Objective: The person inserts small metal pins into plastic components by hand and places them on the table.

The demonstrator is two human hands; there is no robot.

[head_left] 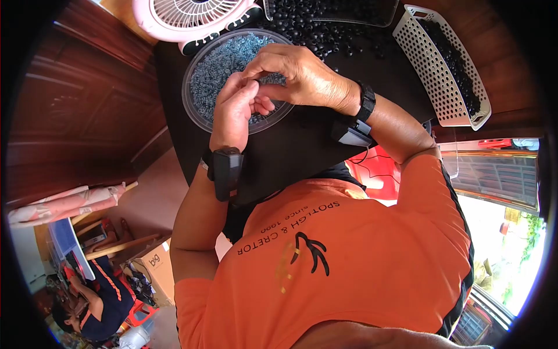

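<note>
Round tub [186, 90]: small blue pieces [215, 67]. My left hand [233, 110] and right hand [305, 78] meet above it, fingers curled; whether closed on anything, I cannot tell. White basket [426, 75] holds black pieces [450, 61]. My orange shirt [372, 262] reads "since 1990".

The bowl [186, 98] sits on the table [302, 148], before the fan [189, 13], left of the basket [423, 65].

The left hand [233, 110] and right hand [305, 77] hide part of the bowl [185, 93] and its little blue bits [212, 78]. What they may be pinching is too small to tell. The top edge cuts off the pink fan [195, 14] and the see-through box [390, 25].
</note>
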